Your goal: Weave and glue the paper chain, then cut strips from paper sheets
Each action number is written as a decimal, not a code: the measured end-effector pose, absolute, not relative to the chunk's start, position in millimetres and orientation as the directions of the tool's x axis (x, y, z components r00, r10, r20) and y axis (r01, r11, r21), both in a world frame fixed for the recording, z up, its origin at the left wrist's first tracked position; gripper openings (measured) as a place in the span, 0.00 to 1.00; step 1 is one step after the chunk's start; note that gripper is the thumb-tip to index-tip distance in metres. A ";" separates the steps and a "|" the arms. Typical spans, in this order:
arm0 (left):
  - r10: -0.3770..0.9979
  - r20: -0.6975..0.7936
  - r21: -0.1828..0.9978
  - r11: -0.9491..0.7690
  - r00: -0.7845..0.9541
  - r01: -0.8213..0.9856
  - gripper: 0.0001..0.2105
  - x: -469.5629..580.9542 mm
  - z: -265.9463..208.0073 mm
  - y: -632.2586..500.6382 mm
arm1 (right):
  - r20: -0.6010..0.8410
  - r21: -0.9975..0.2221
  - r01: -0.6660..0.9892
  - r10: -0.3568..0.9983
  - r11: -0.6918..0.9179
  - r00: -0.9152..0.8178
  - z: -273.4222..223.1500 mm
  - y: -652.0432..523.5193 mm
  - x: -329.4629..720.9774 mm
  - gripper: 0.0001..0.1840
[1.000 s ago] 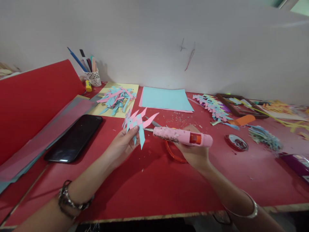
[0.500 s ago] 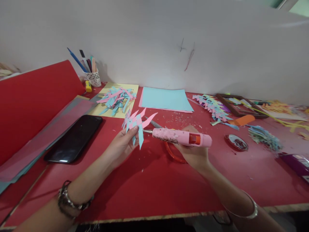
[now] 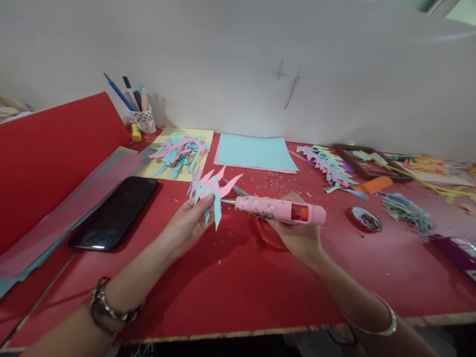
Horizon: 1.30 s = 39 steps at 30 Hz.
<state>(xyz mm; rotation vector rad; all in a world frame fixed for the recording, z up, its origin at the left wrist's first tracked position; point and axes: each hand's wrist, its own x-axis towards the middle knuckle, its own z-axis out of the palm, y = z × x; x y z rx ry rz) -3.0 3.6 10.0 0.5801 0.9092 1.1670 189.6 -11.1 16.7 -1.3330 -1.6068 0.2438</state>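
Jutting from the woven paper (image 3: pixel 210 185): pink and pale-blue pointed tips, which edged a chequered middle.
Patterned cup (image 3: pixel 143 120): stood near the wall (image 3: pixel 223 69) and held several pens (image 3: pixel 119 91).
Small dish (image 3: pixel 362 218): contained something dark, too unclear to name.
Left hand (image 3: pixel 191 215): pinched the woven paper above the worktop (image 3: pixel 223 292), thumb uppermost.
Right hand (image 3: pixel 299 238): gripped a pink glue gun (image 3: pixel 260 206), its nozzle pointing left, near the paper; contact could not be told.

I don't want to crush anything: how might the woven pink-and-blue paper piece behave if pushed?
The woven paper piece is probably light, being thin paper pinched by the left grip. Its loose, narrow strip ends would likely bend easily. The interlaced part may be somewhat stiffer, since its strips cross over one another.
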 end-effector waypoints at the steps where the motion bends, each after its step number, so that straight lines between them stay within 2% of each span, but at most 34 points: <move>1: 0.948 -0.295 0.794 0.313 0.119 -0.521 0.08 -3.2 9.8 3.8 | 0.547 -0.680 0.633 0.831 0.370 0.101 16.6 -11.2 189.6 0.12; 10: 0.960 -0.238 0.781 0.281 0.150 -0.558 0.12 -4.2 6.0 5.7 | 0.567 -0.663 0.642 0.818 0.384 0.096 18.4 -10.2 188.0 0.12; 19: 0.944 -0.323 0.786 0.308 0.070 -0.536 0.05 -2.5 11.1 5.5 | 0.561 -0.656 0.645 0.825 0.393 0.068 19.5 -10.4 188.7 0.11; 33: 0.935 -0.351 0.805 0.323 0.038 -0.498 0.06 -2.0 12.8 5.9 | 0.604 -0.613 0.652 0.797 0.447 0.021 21.6 -9.6 189.5 0.11; 39: 0.937 -0.347 0.806 0.320 0.042 -0.497 0.07 -1.5 14.0 5.8 | 0.582 -0.618 0.663 0.813 0.423 0.024 24.6 -10.4 188.3 0.11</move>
